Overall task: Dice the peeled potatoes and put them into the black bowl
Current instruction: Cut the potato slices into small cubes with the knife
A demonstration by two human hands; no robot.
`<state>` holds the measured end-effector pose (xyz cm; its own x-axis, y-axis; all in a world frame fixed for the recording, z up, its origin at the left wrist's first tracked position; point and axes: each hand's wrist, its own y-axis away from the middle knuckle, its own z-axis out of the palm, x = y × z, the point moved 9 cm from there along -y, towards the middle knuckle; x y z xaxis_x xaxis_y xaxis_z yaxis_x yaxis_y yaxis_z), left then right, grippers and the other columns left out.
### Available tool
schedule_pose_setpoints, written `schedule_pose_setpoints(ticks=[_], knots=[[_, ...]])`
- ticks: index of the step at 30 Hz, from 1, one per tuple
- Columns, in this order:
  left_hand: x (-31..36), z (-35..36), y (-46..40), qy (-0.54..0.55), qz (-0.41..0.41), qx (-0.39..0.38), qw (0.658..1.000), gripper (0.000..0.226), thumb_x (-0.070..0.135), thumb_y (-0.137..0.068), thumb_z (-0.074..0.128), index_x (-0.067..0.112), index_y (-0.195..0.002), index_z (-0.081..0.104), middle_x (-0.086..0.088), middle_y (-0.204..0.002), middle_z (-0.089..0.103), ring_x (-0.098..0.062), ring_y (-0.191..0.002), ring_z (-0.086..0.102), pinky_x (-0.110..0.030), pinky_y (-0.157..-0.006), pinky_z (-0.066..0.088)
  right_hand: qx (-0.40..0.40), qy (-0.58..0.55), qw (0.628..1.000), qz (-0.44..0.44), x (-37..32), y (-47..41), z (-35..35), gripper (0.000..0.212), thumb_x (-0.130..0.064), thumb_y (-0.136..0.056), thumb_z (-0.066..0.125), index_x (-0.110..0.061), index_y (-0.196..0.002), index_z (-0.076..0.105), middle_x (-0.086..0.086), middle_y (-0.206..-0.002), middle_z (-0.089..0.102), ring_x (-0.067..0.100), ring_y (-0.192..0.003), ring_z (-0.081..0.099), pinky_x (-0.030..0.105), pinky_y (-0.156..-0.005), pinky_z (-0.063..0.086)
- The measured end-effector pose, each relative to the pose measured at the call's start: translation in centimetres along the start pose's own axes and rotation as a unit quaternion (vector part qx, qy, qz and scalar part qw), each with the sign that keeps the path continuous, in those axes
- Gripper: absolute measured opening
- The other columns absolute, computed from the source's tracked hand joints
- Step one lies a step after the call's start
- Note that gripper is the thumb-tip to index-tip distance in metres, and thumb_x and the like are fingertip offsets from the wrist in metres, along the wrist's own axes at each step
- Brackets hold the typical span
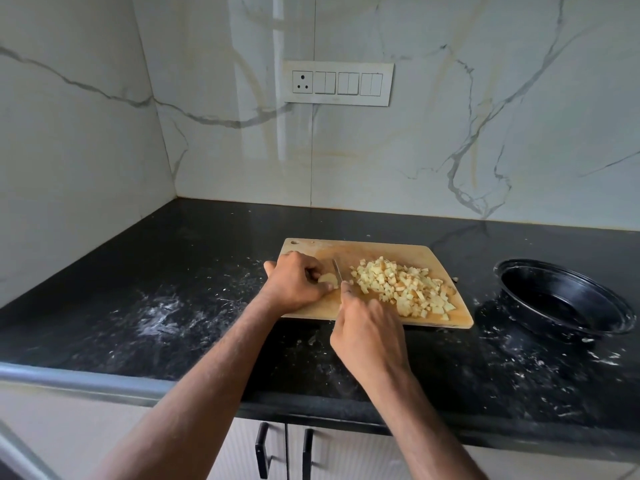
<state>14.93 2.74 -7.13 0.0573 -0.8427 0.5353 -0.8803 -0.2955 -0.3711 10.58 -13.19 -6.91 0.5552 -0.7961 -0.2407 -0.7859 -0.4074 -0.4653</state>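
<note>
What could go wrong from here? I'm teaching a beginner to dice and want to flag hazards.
The left hand pinches a small potato piece right beside the knife held by the right hand, so a slip could nick a fingertip. The diced potato pile reaches the right edge of the cutting board, so cubes could spill onto the counter. The black bowl sits apart from the board, so cubes may drop in transfer.

Black stone countertop (194, 306), streaked white toward the left edge and front right corner. Behind, veined marble wall (485, 133) carrying a white switch panel (337, 83). Below the front edge, pale cabinet doors with black handles (262, 450).
</note>
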Motion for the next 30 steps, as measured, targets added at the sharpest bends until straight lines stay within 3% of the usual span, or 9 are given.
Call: schedule_pose_setpoints(ticks=[6, 13, 17, 20, 25, 30], knots=[[0.0, -0.3, -0.1, -0.001, -0.014, 0.009, 1.0, 0.026, 0.043, -0.075, 0.08, 0.029, -0.097, 0.077, 0.019, -0.082, 0.064, -0.007, -0.093, 0.056, -0.037, -0.089, 0.029, -0.004, 0.001, 1.0, -0.012, -0.4, -0.3, 0.3, 0.047, -0.025, -0.101, 0.047, -0.017, -0.147, 0.047, -0.004, -0.073, 0.066, 0.009, -0.054, 0.058, 0.028, -0.053, 0.056], [0.3, -0.4, 0.2, -0.003, -0.026, 0.014, 1.0, 0.02, 0.036, -0.076, 0.074, 0.026, -0.094, 0.077, 0.013, -0.085, 0.07, -0.011, -0.094, 0.059, -0.037, -0.089, 0.027, -0.026, -0.005, 0.999, -0.029, -0.3, -0.4, 0.7, 0.047, -0.023, -0.102, 0.046, -0.016, -0.149, 0.044, -0.005, -0.077, 0.064, 0.007, -0.058, 0.054, 0.025, -0.058, 0.052], [0.4, -0.2, 0.2, -0.004, -0.03, 0.011, 0.999, 0.022, 0.037, -0.078, 0.074, 0.027, -0.097, 0.077, 0.016, -0.088, 0.067, -0.011, -0.097, 0.057, -0.039, -0.094, 0.028, -0.038, -0.008, 0.999, -0.036, -0.2, 0.2, 0.6, 0.047, -0.023, -0.102, 0.046, -0.017, -0.148, 0.044, -0.005, -0.081, 0.057, 0.01, -0.064, 0.051, 0.025, -0.06, 0.039], [0.4, -0.3, 0.2, -0.003, -0.029, 0.014, 0.999, 0.021, 0.038, -0.079, 0.074, 0.026, -0.096, 0.077, 0.016, -0.088, 0.067, -0.01, -0.096, 0.057, -0.04, -0.096, 0.028, -0.03, 0.01, 0.999, -0.034, 0.2, 1.3, -0.1, 0.05, -0.024, -0.1, 0.047, -0.019, -0.15, 0.043, -0.005, -0.081, 0.053, 0.013, -0.069, 0.053, 0.026, -0.063, 0.042], [0.4, -0.5, 0.5, 0.007, -0.03, 0.012, 0.999, 0.021, 0.039, -0.077, 0.079, 0.025, -0.094, 0.077, 0.018, -0.082, 0.064, -0.009, -0.091, 0.057, -0.037, -0.089, 0.027, -0.027, 0.019, 0.999, 0.0, 1.1, 2.1, -0.2, 0.053, -0.024, -0.101, 0.046, -0.02, -0.153, 0.038, 0.0, -0.089, 0.065, 0.014, -0.072, 0.058, 0.026, -0.066, 0.05], [0.0, -0.7, 0.5, 0.018, -0.034, 0.0, 0.999, 0.026, 0.046, -0.073, 0.085, 0.026, -0.085, 0.074, 0.016, -0.077, 0.062, -0.011, -0.085, 0.057, -0.035, -0.083, 0.028, -0.018, -0.022, 0.999, 0.019, 1.7, 1.9, -0.5, 0.054, -0.027, -0.102, 0.045, -0.021, -0.155, 0.032, -0.007, -0.082, 0.06, 0.004, -0.063, 0.045, 0.017, -0.058, 0.037]])
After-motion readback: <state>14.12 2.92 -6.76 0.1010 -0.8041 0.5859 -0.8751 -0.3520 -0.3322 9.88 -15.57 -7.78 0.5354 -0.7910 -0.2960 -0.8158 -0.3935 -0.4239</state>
